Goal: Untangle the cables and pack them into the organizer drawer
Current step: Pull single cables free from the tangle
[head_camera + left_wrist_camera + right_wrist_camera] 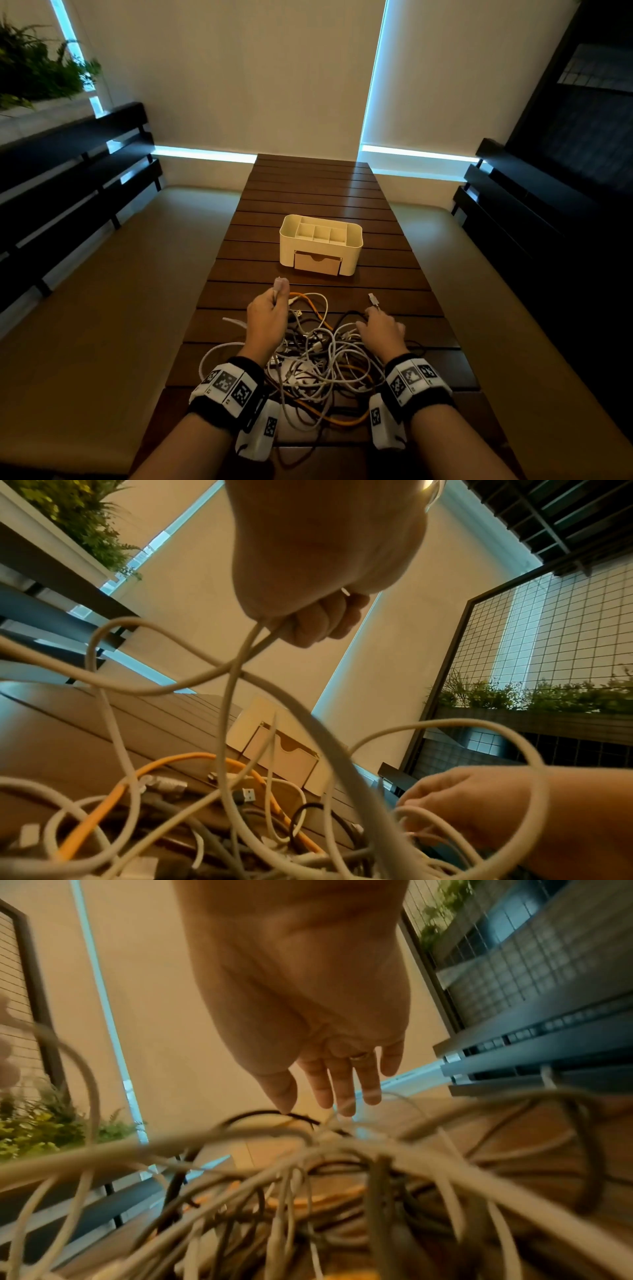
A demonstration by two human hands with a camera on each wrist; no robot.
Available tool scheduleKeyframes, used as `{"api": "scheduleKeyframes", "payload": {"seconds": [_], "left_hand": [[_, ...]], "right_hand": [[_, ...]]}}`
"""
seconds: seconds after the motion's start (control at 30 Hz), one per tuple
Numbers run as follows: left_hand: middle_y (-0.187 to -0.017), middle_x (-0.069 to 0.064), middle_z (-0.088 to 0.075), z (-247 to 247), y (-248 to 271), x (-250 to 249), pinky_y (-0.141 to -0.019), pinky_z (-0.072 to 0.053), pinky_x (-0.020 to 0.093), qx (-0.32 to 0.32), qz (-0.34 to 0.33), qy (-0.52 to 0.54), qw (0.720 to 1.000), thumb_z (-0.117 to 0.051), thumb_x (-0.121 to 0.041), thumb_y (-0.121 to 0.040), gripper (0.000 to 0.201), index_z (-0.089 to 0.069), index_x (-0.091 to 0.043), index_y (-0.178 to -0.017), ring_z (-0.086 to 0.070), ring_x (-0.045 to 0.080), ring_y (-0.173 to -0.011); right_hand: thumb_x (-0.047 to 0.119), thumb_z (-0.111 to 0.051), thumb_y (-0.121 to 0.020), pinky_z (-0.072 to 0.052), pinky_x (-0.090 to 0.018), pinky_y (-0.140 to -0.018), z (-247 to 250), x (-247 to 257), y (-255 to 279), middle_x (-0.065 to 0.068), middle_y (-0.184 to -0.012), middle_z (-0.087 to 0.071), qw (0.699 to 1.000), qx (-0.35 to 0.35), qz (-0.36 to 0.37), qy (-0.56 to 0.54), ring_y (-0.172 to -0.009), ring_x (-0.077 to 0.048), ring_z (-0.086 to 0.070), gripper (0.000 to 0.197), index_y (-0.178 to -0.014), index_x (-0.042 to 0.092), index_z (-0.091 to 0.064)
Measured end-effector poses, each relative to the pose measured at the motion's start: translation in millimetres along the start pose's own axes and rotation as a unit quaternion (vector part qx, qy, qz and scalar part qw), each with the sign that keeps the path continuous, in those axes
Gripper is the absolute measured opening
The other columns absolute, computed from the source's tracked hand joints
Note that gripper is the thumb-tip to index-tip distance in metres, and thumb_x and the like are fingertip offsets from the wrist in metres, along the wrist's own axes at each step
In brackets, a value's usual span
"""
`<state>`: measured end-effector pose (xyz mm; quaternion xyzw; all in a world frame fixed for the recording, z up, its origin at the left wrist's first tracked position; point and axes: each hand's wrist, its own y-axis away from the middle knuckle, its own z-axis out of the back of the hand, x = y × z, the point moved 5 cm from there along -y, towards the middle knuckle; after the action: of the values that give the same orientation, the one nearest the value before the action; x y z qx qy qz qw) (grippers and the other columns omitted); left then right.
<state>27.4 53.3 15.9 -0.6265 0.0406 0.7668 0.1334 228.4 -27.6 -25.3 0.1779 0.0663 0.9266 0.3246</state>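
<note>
A person is standing over a slatted wooden table [308,192] with a heap of tangled cables [318,363] lying at its near end: mostly white, with one orange cable [310,303] and a few dark ones looping through.

The left hand [269,317] is lifting above the heap's far left side, fingers curled into a fist around a white cable [240,669]; the wrist view is showing the cord running down out of the fist into the pile, and a plug end is poking up past the thumb in the head view.

The right hand [382,329] is resting on the heap's right side with fingers stretched out and relaxed, fingertips [346,1102] touching the loops, gripping nothing.

A white plug [374,299] is lying on the table just beyond those fingers.

The organizer [320,245] is sitting farther up the table, apart from the heap, its drawer [317,263] facing the person and closed or nearly so.
</note>
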Motion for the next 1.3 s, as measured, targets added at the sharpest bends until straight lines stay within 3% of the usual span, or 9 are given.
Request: {"api": "scheduleKeyframes", "payload": {"seconds": [0.1,0.13,0.2,0.3,0.47,0.6,0.7,1.17,1.3], "left_hand": [[-0.109,0.0,-0.042,-9.2,3.1,0.7,-0.045,-0.027,0.019,0.029,-0.011,-0.005,0.999,-0.041,-0.042,-0.097,0.048,-0.038,-0.009,-0.061,-0.045,0.009,-0.044],[-0.102,-0.006,-0.029,-12.7,4.6,1.9,-0.047,-0.027,0.021,0.042,-0.024,-0.023,0.999,-0.04,-0.045,-0.095,0.05,-0.036,-0.011,-0.059,-0.047,0.01,-0.089],[-0.056,-0.007,-0.033,-19.8,7.4,5.6,-0.051,-0.028,0.029,0.067,-0.051,-0.087,0.993,-0.04,-0.051,-0.093,0.051,-0.04,-0.013,-0.059,-0.027,0.008,-0.051],[-0.056,-0.002,-0.041,-29.0,9.8,10.6,-0.053,-0.03,0.031,0.085,-0.069,-0.159,0.981,-0.052,-0.039,-0.094,0.04,-0.042,-0.018,-0.062,-0.039,0.014,-0.052],[-0.063,-0.003,-0.044,-43.9,11.1,1.6,-0.055,-0.031,0.026,0.136,0.012,-0.029,0.99,-0.044,-0.032,-0.099,0.023,-0.056,-0.021,-0.082,-0.04,0.012,-0.058],[-0.074,0.003,-0.057,-55.7,11.1,-11.2,-0.06,-0.039,0.027,0.114,0.041,0.128,0.984,-0.04,-0.028,-0.1,0.03,-0.064,-0.016,-0.085,-0.051,0.017,-0.065],[-0.115,0.019,-0.061,-65.8,14.8,-18.0,-0.07,-0.052,0.034,0.146,0.061,0.214,0.964,-0.041,-0.028,-0.1,0.028,-0.066,-0.018,-0.098,-0.063,0.026,-0.089],[-0.089,0.005,-0.07,-69.9,27.1,-20.9,-0.067,-0.044,0.028,0.26,0.143,0.342,0.891,-0.038,-0.018,-0.098,0.029,-0.064,-0.008,-0.108,-0.06,0.019,-0.081],[-0.088,0.006,-0.073,-70.9,27.7,-24.7,-0.073,-0.044,0.032,0.26,0.152,0.353,0.886,-0.03,-0.041,-0.099,0.047,-0.063,-0.007,-0.103,-0.064,0.02,-0.082]], "right_hand": [[0.033,-0.038,-0.098,-0.026,-0.045,-0.101,-16.9,-0.8,-2.0,-0.005,-0.117,-0.06,1.0,0.013,-0.004,0.024,-0.114,-0.025,-0.053,0.028,-0.117,0.016,-0.05],[0.032,-0.037,-0.099,-0.026,-0.046,-0.099,-17.7,-0.9,-0.5,-0.004,-0.114,-0.061,0.999,0.012,-0.005,0.038,-0.109,-0.025,-0.054,0.026,-0.114,0.016,-0.051],[0.03,-0.036,-0.1,-0.027,-0.044,-0.097,-12.6,2.0,4.0,-0.004,-0.112,-0.06,0.998,0.004,0.004,0.061,-0.105,-0.024,-0.056,0.025,-0.11,0.017,-0.054],[0.027,-0.038,-0.1,-0.034,-0.041,-0.094,4.2,8.0,9.2,-0.006,-0.122,-0.051,0.997,-0.045,0.036,0.051,-0.108,-0.024,-0.054,0.023,-0.111,0.016,-0.055],[0.018,-0.047,-0.096,-0.037,-0.021,-0.059,44.7,12.3,21.4,-0.007,-0.097,-0.056,0.948,-0.123,0.043,-0.29,-0.078,-0.016,-0.05,0.01,-0.092,0.014,-0.055],[0.014,-0.049,-0.096,-0.042,-0.023,-0.058,47.5,30.1,44.7,-0.006,-0.077,-0.055,0.86,-0.06,0.092,-0.499,-0.061,-0.012,-0.05,0.011,-0.088,0.014,-0.056],[0.008,-0.052,-0.093,-0.051,-0.031,-0.061,39.0,45.3,58.8,-0.004,-0.083,-0.06,0.86,-0.05,0.143,-0.487,-0.067,-0.013,-0.055,0.008,-0.089,0.008,-0.058],[0.008,-0.065,-0.085,-0.05,-0.018,-0.056,33.8,43.4,61.5,-0.007,-0.085,-0.063,0.859,-0.145,0.15,-0.467,-0.069,-0.014,-0.06,0.005,-0.085,0.009,-0.07],[0.011,-0.067,-0.084,-0.052,-0.026,-0.063,31.1,43.6,60.6,-0.007,-0.085,-0.065,0.863,-0.152,0.154,-0.456,-0.071,-0.016,-0.061,0.007,-0.081,0.017,-0.069]]}}
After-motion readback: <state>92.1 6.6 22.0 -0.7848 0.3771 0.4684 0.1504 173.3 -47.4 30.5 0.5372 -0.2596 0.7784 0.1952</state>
